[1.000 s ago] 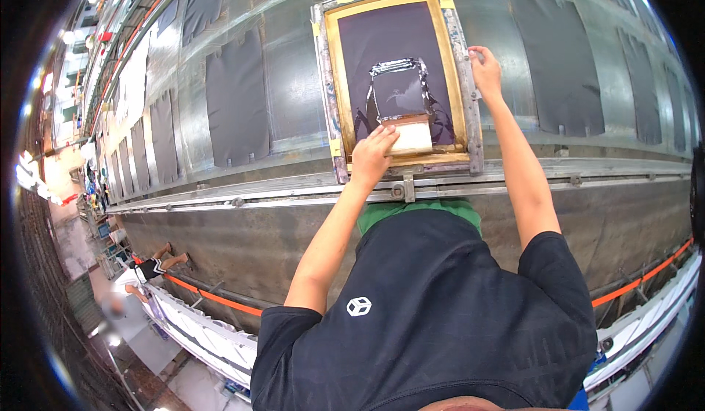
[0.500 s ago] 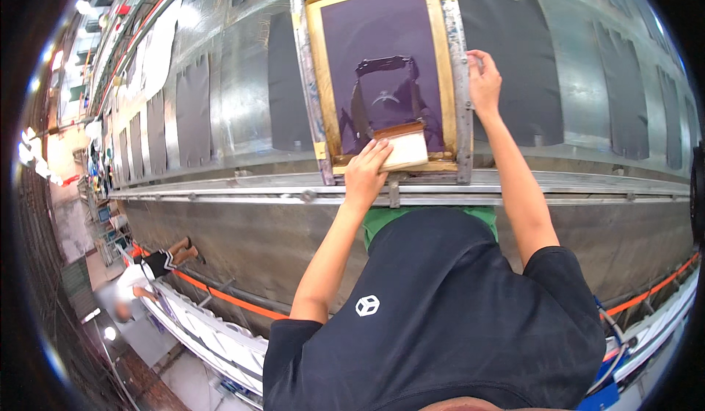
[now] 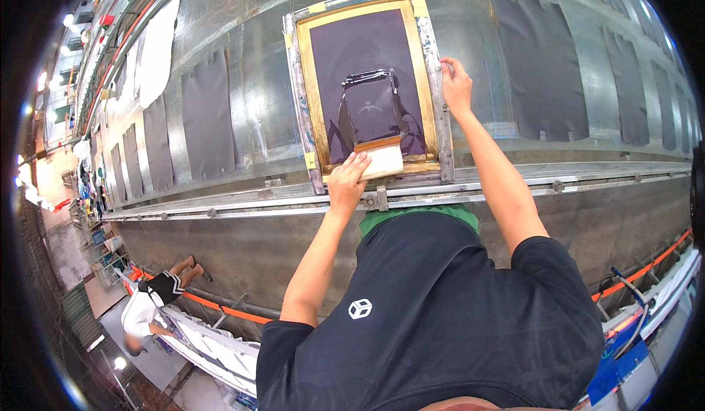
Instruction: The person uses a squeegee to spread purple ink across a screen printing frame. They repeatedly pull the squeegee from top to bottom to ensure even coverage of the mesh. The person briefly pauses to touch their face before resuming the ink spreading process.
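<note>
A rectangular printing screen (image 3: 311,58) lies on the long metal table, its mesh dark purple inside a yellow-taped frame. Glossy dark ink (image 3: 373,77) rings a small pale emblem on the mesh. At the screen's near end rests a squeegee (image 3: 382,163), with a pale block and a brown blade edge. My left hand (image 3: 348,183) is closed on the left end of the squeegee. My right hand (image 3: 455,86) has its curled fingers at the right side rail of the screen, gripping its edge. What lies beneath the screen is hidden.
Dark flat panels (image 3: 540,66) are spaced along the table on both sides. A metal rail (image 3: 514,188) runs along the near table edge, under my body's front. At the lower left another person (image 3: 143,308) stands by a rack (image 3: 213,348); an orange bar (image 3: 246,313) passes behind me.
I have moved right along the table with the screen. The panel that was at its right no longer shows beside it. Both hands keep their holds; the squeegee stays at the near end.
</note>
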`<state>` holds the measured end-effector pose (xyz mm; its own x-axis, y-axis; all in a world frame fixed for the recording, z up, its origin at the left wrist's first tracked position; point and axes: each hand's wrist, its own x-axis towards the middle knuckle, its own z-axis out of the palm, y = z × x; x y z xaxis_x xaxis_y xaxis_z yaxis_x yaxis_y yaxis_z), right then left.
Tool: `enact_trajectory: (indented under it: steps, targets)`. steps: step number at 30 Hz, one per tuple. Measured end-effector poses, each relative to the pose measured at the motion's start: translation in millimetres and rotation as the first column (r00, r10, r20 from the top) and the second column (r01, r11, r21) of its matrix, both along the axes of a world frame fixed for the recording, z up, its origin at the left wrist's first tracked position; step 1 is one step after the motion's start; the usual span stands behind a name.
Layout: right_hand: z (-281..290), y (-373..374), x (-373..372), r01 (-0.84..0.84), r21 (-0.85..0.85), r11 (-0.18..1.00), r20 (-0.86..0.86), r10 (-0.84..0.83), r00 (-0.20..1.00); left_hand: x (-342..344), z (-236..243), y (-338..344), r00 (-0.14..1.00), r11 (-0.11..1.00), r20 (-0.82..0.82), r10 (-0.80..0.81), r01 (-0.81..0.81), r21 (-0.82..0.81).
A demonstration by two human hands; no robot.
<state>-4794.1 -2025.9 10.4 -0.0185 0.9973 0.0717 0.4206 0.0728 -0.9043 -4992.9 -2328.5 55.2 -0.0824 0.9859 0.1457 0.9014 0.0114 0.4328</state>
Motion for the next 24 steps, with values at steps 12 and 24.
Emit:
enact_trajectory:
  steps: [12, 24]
  targets:
    - [63.9, -11.0, -2.8, -0.551, 0.125, 0.825, 0.575, 0.392, 0.718, -48.4, 1.8, 89.9, 0.999, 0.999, 0.027, 0.035, -0.035, -0.012]
    - [57.6, -110.5, -19.2, -0.734, 0.067, 0.675, 0.555, 0.587, 0.59, -49.2, -6.7, 96.0, 0.998, 0.998, 0.044, -0.049, 0.05, -0.039]
